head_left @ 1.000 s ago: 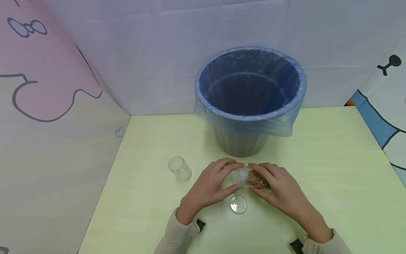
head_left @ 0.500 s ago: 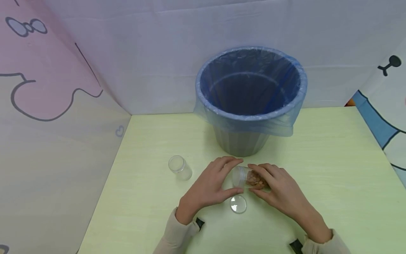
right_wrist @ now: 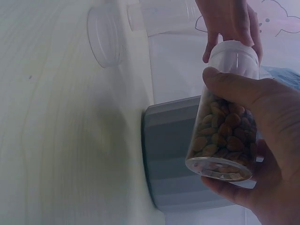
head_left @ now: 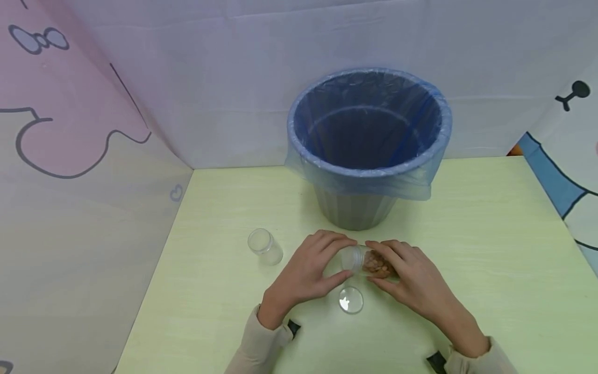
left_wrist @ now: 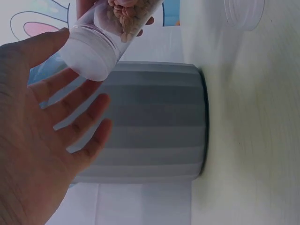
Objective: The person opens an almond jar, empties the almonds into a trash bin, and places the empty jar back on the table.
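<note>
My right hand (head_left: 413,278) holds a clear plastic jar (right_wrist: 225,133) of brown almonds (right_wrist: 228,129) on its side, thumb and fingers curled round its body. The jar is raised off the table and its mouth end points left. My left hand (head_left: 306,270) pinches the translucent screw lid (left_wrist: 89,52) on that end between thumb and fingers; its other fingers are spread apart in the left wrist view. Just below the jar in the head view, a loose round clear lid (head_left: 351,300) lies on the table. An uncapped clear jar (head_left: 266,248) stands left of my left hand.
A grey bin (head_left: 357,210) with a blue bag liner (head_left: 369,171) over its rim stands just beyond my hands. Pale yellow-green tabletop (head_left: 495,239) stretches to both sides. Printed white cloth (head_left: 210,88) forms walls at the back and sides.
Half a second ago my left thumb and fingers were spread wider, off the lid; now they have closed back onto it. My right hand and the jar have barely moved.
</note>
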`<state>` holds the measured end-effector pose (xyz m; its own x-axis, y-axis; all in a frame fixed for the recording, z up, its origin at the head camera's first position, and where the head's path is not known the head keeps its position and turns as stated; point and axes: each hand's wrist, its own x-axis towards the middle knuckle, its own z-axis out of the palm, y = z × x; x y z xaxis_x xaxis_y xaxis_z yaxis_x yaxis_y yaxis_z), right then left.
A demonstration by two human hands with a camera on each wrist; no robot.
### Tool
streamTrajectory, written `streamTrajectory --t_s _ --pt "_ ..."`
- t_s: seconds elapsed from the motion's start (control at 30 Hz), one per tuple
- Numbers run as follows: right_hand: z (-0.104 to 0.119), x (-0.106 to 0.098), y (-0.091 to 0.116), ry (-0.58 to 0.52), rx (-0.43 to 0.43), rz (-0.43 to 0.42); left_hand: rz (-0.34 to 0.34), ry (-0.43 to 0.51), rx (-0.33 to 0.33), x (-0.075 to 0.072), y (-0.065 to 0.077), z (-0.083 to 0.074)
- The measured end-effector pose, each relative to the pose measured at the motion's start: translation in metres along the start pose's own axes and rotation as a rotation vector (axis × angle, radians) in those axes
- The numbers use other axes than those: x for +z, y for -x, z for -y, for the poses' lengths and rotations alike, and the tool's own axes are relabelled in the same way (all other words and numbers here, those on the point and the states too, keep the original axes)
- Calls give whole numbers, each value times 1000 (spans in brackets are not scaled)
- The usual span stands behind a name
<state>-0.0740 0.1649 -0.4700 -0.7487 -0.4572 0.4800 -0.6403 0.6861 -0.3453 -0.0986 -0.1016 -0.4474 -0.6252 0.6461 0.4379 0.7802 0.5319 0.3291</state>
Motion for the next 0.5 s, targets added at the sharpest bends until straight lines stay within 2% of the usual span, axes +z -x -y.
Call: streamTrajectory --t_s 0.27,0.5 --pt "1 -2 -1 0 -5 3 1 6 -73 1 -1 0" --pt "0 -2 -1 -7 5 10 -12 29 -86 3 0 1"
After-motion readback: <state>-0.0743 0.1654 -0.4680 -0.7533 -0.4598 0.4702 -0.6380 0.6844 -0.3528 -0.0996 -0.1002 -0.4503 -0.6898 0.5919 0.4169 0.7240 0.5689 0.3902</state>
